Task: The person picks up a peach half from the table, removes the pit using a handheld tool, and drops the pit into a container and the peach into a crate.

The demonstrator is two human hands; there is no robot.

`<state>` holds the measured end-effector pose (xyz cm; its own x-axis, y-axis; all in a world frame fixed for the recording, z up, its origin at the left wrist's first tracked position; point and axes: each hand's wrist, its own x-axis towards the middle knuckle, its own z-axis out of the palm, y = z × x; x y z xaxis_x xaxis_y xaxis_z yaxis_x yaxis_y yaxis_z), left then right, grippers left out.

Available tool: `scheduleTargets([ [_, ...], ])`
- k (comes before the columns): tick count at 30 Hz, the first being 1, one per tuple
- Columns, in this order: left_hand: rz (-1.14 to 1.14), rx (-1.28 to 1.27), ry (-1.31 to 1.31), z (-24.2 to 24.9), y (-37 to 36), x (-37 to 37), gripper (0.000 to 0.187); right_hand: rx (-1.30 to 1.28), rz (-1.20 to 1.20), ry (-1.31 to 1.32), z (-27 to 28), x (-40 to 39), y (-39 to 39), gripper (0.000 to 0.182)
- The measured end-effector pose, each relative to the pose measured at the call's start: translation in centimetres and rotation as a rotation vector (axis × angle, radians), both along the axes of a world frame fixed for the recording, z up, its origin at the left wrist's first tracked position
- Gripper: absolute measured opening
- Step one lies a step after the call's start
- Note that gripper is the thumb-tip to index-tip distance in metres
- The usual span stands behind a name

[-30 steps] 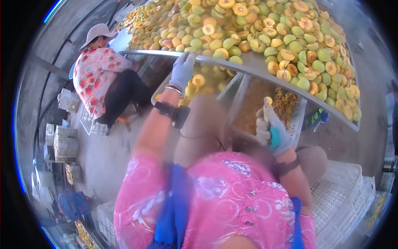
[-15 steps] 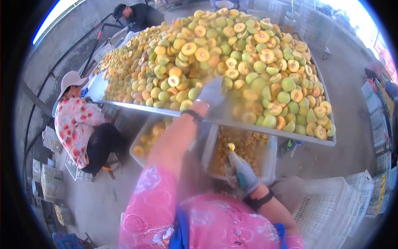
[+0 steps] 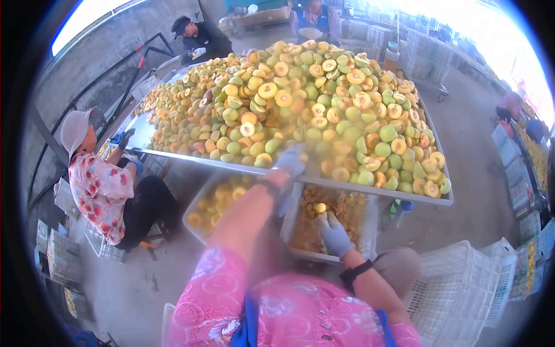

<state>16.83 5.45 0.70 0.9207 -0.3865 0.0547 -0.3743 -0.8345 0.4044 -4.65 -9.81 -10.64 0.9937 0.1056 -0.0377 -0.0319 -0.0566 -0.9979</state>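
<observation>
Head view: right hand holds a yellow halved fruit.

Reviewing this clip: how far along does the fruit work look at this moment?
Done: many halved fruits with open pits lie on the metal table, and the crate of pits below holds a thick layer. In hand: the left hand reaches to the table edge, while the right hand holds a small yellow piece over that crate. Left: many fruit pieces, probably unpitted.
</observation>
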Motion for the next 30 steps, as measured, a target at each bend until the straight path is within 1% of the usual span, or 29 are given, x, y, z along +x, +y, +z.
scheduleTargets([
  [2, 0.002, -0.429, -0.071, 0.1, 0.1, -1.5, 0.051, -0.708, -0.240, -0.318, 0.7, -0.3, -1.4, 0.041],
  [3, 0.000, -0.433, -0.075, -0.2, 0.1, -1.9, 0.051, -0.712, -0.242, -0.323, 0.8, -0.8, -1.9, 0.041],
  [5, 0.018, -0.943, 0.113, -1.6, -0.2, -2.5, 0.048, -0.939, 0.331, -0.149, 0.5, -2.3, -2.8, 0.044],
  [6, 0.028, -0.949, 0.104, -1.2, -0.1, -3.8, 0.048, -1.038, 0.631, -0.059, 0.4, -2.8, -3.1, 0.046],
  [7, 0.015, -1.268, 0.326, -0.6, 0.0, -5.4, 0.046, -1.044, 0.650, -0.072, 0.0, -2.8, -3.2, 0.046],
  [8, -0.006, -1.585, 0.548, -0.2, 0.3, -6.8, 0.043, -1.041, 0.600, -0.069, -0.5, -2.4, -3.0, 0.046],
  [9, 0.041, -1.684, 0.567, -0.4, 0.5, -7.9, 0.040, -1.038, 0.552, -0.067, -0.7, -2.1, -2.9, 0.047],
  [10, 0.087, -1.783, 0.586, -0.4, 0.7, -9.2, 0.038, -1.047, 0.576, -0.081, 0.6, -2.5, -2.7, 0.047],
  [11, 0.103, -1.839, 0.615, -0.5, 1.1, -10.7, 0.029, -1.147, 0.562, -0.025, 2.1, -3.3, -2.7, 0.043],
  [12, 0.113, -1.850, 0.600, -0.9, 1.4, -12.0, 0.029, -1.245, 0.539, 0.035, 3.1, -3.9, -2.9, 0.040],
  [13, 0.183, -2.011, 0.670, -1.2, 1.6, -13.1, 0.026, -1.257, 0.565, 0.095, -2.4, -4.0, -4.3, 0.034],
  [14, 0.249, -2.171, 0.741, -1.2, 1.9, -13.8, 0.024, -1.262, 0.572, 0.086, -3.4, -4.2, -4.4, 0.034],
  [16, 0.296, -2.159, 0.716, -1.2, 2.7, -14.7, 0.023, -1.185, 0.426, 0.055, -3.4, -4.2, -4.2, 0.031],
  [17, 0.254, -2.163, 0.750, -1.5, 3.2, -15.0, 0.024, -1.188, 0.439, 0.052, -3.4, -4.0, -4.3, 0.031],
  [18, 0.220, -2.164, 0.790, -1.9, 3.6, -15.5, 0.025, -1.275, 0.509, -0.023, -1.7, -4.1, -3.9, 0.031],
  [19, 0.256, -2.150, 0.727, 0.2, 3.5, -16.9, 0.027, -1.351, 0.578, -0.090, -0.9, -4.5, -3.5, 0.031],
  [20, 0.284, -2.139, 0.750, 1.1, 3.5, -17.7, 0.027, -1.282, 0.468, -0.090, -2.1, -5.0, -4.0, 0.030],
  [21, 0.225, -2.077, 0.663, 1.5, 3.5, -18.2, 0.027, -1.210, 0.353, -0.076, -3.5, -5.9, -4.3, 0.028],
  [22, 0.164, -2.012, 0.587, 1.3, 3.4, -18.4, 0.028, -1.285, 0.537, -0.080, -1.8, -6.1, -3.5, 0.030],
  [23, 0.113, -1.801, 0.411, 0.7, 3.3, -18.5, 0.028, -1.353, 0.727, -0.083, 0.9, -5.6, -2.9, 0.031],
  [24, 0.052, -1.588, 0.246, 0.0, 3.2, -18.5, 0.028, -1.355, 0.720, -0.215, 1.9, -5.5, -2.2, 0.030],
  [25, 0.059, -1.587, 0.285, 0.3, 3.3, -18.6, 0.028, -1.359, 0.706, -0.353, 2.3, -5.3, -2.0, 0.029],
  [27, 0.072, -2.163, 0.849, 1.9, 3.7, -19.0, 0.030, -0.841, 0.138, -0.574, -2.6, -4.4, -3.9, 0.025],
  [28, 0.076, -2.163, 0.871, 1.8, 3.4, -19.1, 0.030, -0.848, 0.133, -0.557, -0.2, -4.8, -3.3, 0.025],
  [29, 0.055, -2.163, 0.828, 1.7, 3.1, -19.2, 0.032, -0.607, 0.036, -0.245, 5.4, -5.7, -1.2, 0.023],
  [30, 0.033, -2.161, 0.784, 1.5, 2.8, -19.2, 0.034, -0.356, -0.063, 0.057, 9.9, -6.3, 0.5, 0.022],
])
